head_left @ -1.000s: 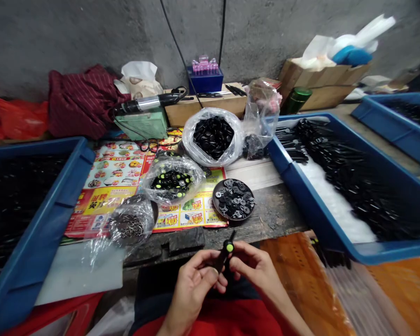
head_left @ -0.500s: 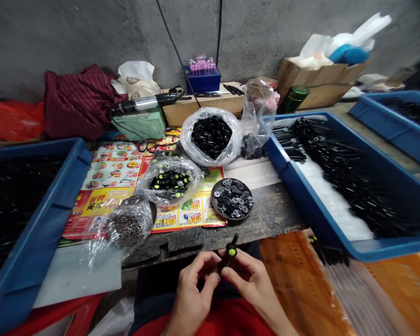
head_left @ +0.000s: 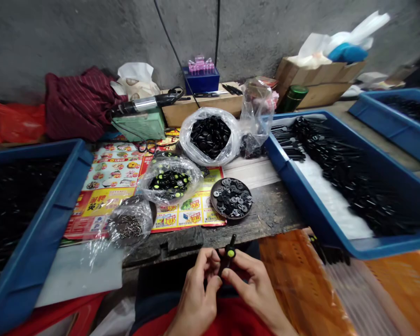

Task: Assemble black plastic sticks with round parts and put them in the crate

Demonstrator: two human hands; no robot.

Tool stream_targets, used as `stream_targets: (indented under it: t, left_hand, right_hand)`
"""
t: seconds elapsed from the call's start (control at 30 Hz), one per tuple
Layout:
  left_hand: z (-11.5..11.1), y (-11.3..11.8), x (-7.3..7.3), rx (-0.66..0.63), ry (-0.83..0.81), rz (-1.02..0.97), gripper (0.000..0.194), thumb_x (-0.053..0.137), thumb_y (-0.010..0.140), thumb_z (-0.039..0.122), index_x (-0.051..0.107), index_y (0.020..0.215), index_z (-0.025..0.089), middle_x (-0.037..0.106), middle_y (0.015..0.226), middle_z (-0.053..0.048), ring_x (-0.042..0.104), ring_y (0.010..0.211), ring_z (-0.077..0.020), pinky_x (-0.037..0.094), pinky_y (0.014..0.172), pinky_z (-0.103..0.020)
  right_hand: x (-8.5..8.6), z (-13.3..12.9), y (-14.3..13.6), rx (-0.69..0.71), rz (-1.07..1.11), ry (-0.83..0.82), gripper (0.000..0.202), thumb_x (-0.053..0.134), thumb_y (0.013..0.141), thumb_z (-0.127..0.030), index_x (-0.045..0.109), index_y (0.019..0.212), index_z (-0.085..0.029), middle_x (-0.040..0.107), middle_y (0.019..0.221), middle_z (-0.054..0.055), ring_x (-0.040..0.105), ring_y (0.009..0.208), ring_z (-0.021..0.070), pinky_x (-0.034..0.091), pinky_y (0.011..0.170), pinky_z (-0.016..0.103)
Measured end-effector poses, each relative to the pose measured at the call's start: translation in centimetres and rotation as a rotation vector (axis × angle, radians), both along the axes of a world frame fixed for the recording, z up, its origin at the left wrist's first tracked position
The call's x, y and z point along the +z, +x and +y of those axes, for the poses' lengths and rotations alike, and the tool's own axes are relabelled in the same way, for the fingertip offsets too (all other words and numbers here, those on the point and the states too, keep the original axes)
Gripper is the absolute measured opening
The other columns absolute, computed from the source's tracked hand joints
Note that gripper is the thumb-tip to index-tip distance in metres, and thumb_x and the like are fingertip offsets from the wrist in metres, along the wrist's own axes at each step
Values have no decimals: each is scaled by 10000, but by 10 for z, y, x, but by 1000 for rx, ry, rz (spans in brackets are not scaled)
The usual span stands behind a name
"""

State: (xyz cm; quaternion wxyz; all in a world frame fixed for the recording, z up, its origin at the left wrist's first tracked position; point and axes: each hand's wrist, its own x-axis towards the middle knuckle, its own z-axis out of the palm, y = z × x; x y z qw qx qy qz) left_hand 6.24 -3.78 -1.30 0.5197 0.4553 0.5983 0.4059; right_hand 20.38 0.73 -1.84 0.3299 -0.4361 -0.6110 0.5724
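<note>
Just past the front edge of the workbench, my left hand (head_left: pixel 202 291) and my right hand (head_left: pixel 254 282) meet around a black part with a yellow-green dot (head_left: pixel 230 253). The fingertips of both hands pinch it, and its thin end points up and away. Beyond them stands a round dish of flat black discs (head_left: pixel 232 198). To its left lie an open plastic bag of black and yellow-green pieces (head_left: pixel 170 182) and a plastic-lined bowl of screws (head_left: pixel 129 227). A larger bag of black round pieces (head_left: pixel 210 136) sits behind.
A blue tray of black parts (head_left: pixel 402 249) is on the right, another blue tray (head_left: pixel 61 196) on the left. A power screwdriver (head_left: pixel 144 103) rests on a green box (head_left: pixel 142 125) at the back. An orange crate (head_left: pixel 297 280) is low on the right.
The fingers of my left hand have shifted slightly around the black part, and its thin end has tilted a little. The part stays between both hands.
</note>
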Motion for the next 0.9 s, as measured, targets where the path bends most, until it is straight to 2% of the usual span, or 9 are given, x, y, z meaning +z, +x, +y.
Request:
stream_targets:
  t: [0.2, 0.4, 0.53, 0.6, 0.67, 0.8, 0.9]
  left_hand:
    - [2, -5, 3, -39, 4, 46, 201, 440, 829, 66, 427, 938, 234, 493, 772, 21, 492, 695, -139, 429, 647, -218]
    - [4, -12, 12, -131, -21, 137, 205, 425, 829, 52, 406, 917, 235, 479, 762, 29, 481, 692, -138, 391, 649, -222]
    - [6, -18, 23, -175, -30, 138, 223, 434, 819, 42, 417, 926, 238, 486, 788, 25, 487, 716, -141, 391, 680, -228]
    - [8, -20, 26, -187, -29, 112, 232, 435, 810, 37, 418, 923, 239, 485, 801, 22, 488, 731, -142, 395, 692, -230]
    - [10, -21, 28, -191, -31, 72, 240, 439, 794, 30, 415, 913, 237, 478, 800, 23, 486, 742, -140, 398, 700, -231]
    - [15, -24, 29, -245, -102, -98, 227, 480, 775, 54, 398, 895, 227, 458, 767, 33, 458, 699, -121, 391, 652, -216]
    - [18, -22, 28, -269, -169, -255, 226, 530, 770, 98, 386, 888, 225, 504, 808, 19, 494, 740, -126, 401, 655, -214]
  right_hand:
    - [6, 2, -1, 25, 41, -27, 145, 609, 840, -243, 741, 846, -183, 651, 777, 43, 610, 735, 191, 513, 747, 257]
    - [9, 3, 5, 31, 26, 2, 152, 628, 831, -256, 732, 745, -186, 610, 696, 24, 582, 672, 182, 512, 767, 267]
    - [13, 2, 12, 84, 1, 27, 150, 639, 846, -287, 761, 884, -208, 640, 720, 31, 595, 685, 191, 513, 748, 271]
    - [14, 2, 15, 104, 8, 2, 197, 642, 852, -313, 757, 982, -219, 657, 755, 44, 610, 695, 199, 519, 678, 258]
    - [16, 5, 17, 117, 16, -33, 226, 643, 855, -349, 763, 993, -217, 650, 743, 50, 610, 681, 200, 521, 642, 258]
    - [19, 16, 23, 149, 120, -89, 299, 653, 836, -454, 776, 978, -222, 691, 853, 71, 639, 830, 230, 516, 779, 296]
    - [20, 23, 25, 176, 257, -276, 404, 685, 791, -514, 748, 1062, -221, 715, 950, 75, 652, 905, 246, 516, 814, 315]
